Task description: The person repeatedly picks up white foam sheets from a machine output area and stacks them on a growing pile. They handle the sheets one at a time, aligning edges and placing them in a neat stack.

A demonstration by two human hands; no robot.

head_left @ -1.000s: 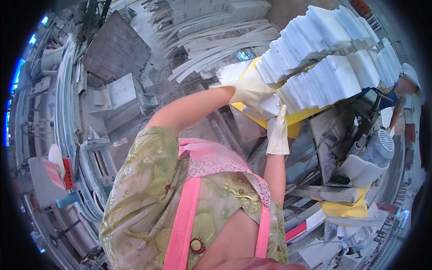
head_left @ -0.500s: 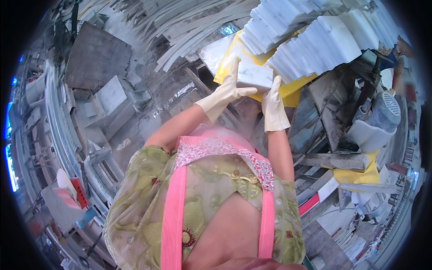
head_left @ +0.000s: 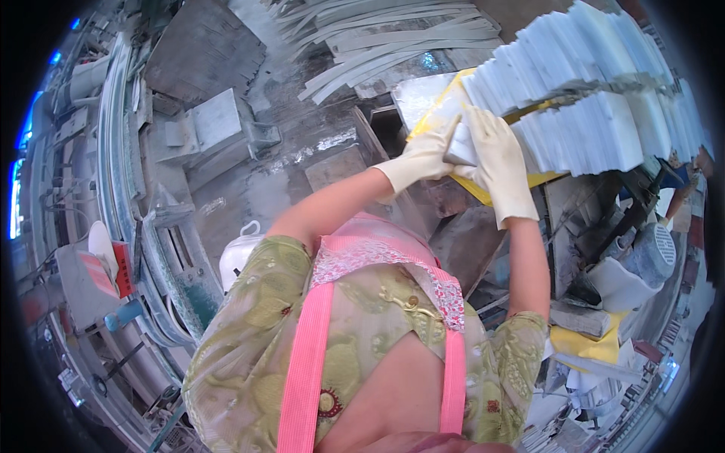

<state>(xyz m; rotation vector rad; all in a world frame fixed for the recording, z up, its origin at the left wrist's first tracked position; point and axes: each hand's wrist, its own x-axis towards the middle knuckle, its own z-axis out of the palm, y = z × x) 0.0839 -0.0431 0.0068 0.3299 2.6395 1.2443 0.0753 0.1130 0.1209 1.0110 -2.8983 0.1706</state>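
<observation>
Both my hands wear cream rubber gloves and close around a white marble slab (head_left: 461, 145) near the top middle. My left hand (head_left: 427, 154) grips its left side, the thumb low along the near edge. On the other side my right hand (head_left: 495, 151) wraps over the slab, its fingers bent across the far end. The gloves cover much of the slab. Just right of my right hand, two rows of white marble slabs (head_left: 581, 136) stand on edge, packed close together. Yellow sheeting (head_left: 436, 113) shows under and beside the slab.
Long thin stone strips (head_left: 385, 49) lie across the far floor. A leaning dark board (head_left: 202, 53) and a grey block-shaped machine part (head_left: 215, 128) stand to the left. At the right are a grey motor (head_left: 654, 253) and a yellow cloth (head_left: 585, 343). A white kettle-like vessel (head_left: 240, 253) sits by my left arm.
My hands have closed in around the marble slab, the right one now wrapping over it where its palm was flat against the side. The whole view has shifted, bringing the white vessel into sight.
</observation>
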